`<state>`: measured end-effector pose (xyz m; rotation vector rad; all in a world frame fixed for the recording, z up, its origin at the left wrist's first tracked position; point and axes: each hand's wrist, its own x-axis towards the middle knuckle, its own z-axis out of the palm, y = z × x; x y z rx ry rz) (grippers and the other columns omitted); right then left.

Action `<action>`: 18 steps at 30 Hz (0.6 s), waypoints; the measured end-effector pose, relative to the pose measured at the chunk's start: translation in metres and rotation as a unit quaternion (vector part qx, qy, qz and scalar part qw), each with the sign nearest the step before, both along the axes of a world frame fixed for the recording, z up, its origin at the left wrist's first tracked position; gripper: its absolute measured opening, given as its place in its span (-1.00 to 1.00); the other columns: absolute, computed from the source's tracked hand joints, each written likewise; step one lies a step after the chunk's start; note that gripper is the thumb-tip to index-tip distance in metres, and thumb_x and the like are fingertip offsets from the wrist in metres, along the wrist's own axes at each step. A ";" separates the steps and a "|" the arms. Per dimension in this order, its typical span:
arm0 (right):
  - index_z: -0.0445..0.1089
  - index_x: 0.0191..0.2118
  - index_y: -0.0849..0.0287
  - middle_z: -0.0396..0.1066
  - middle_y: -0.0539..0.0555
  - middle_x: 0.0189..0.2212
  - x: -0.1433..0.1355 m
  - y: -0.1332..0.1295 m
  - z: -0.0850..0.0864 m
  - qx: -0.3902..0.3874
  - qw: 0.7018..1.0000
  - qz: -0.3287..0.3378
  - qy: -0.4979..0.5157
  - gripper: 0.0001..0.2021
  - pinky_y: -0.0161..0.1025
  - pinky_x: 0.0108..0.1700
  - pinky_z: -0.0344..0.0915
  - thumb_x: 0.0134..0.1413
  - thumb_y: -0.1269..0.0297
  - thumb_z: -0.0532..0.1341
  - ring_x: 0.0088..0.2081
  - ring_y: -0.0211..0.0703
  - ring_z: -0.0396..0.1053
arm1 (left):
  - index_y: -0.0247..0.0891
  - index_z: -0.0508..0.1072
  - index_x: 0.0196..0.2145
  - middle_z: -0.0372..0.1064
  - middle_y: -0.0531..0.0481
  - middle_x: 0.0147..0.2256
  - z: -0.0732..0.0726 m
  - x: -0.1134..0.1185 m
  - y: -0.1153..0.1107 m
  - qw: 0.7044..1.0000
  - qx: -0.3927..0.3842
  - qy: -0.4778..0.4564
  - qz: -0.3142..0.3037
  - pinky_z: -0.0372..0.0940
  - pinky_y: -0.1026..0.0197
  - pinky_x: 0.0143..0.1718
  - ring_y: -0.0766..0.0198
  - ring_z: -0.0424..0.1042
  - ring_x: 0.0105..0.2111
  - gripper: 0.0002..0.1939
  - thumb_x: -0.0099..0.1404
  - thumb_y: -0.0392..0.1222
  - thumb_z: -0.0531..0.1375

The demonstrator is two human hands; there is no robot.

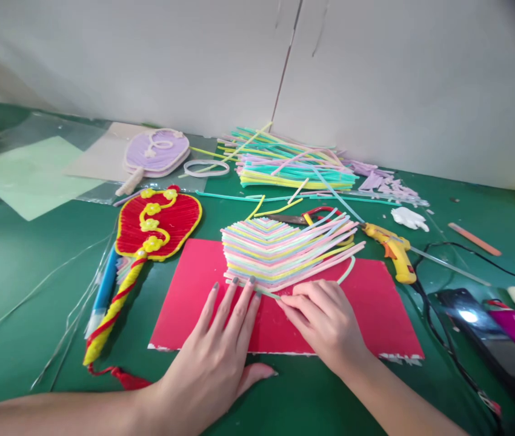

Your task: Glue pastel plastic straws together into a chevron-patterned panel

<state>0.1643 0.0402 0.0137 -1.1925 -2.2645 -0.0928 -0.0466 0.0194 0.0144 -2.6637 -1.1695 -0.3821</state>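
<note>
A panel of pastel pipe cleaners (269,251), bent in stacked V shapes, lies on a red board (303,330). My left hand (225,348) rests flat with its fingers spread, the fingertips at the panel's lower left edge. With thumb and fingers pinched, my right hand (323,321) holds a pale green pipe cleaner (346,271) at the panel's lower edge; its free end curves up to the right. Red-handled scissors (289,219) lie partly under the strips behind the panel.
Left of the board lies a red fan (180,221) with yellow flowers; a lilac fan (160,151) is behind it. Loose pipe cleaners (294,166) are piled at the back. To the right are a yellow glue gun (391,248), its cable, and a phone (475,321).
</note>
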 end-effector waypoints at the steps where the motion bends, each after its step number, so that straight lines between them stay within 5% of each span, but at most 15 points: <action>1: 0.39 -0.33 0.20 0.40 0.06 -0.43 0.000 0.000 0.000 -0.002 1.000 -0.001 0.002 -0.95 -0.21 -0.27 0.20 0.09 0.47 0.25 -0.35 -0.18 0.30 | -0.44 0.37 0.10 0.28 -0.25 0.14 0.000 0.000 0.000 1.000 0.000 0.004 0.001 -0.07 -0.06 0.21 -0.10 0.29 0.10 -0.23 0.31 0.30 -0.12; 18: 0.39 -0.35 0.19 0.39 0.05 -0.43 0.000 0.001 0.000 -0.016 1.000 -0.002 0.009 -0.93 -0.23 -0.27 0.20 0.11 0.48 0.21 -0.35 -0.19 0.30 | -0.39 0.34 0.14 0.22 -0.21 0.18 -0.003 0.002 -0.007 0.999 -0.027 -0.007 0.033 -0.08 -0.11 0.22 -0.13 0.22 0.15 -0.22 0.28 0.33 -0.06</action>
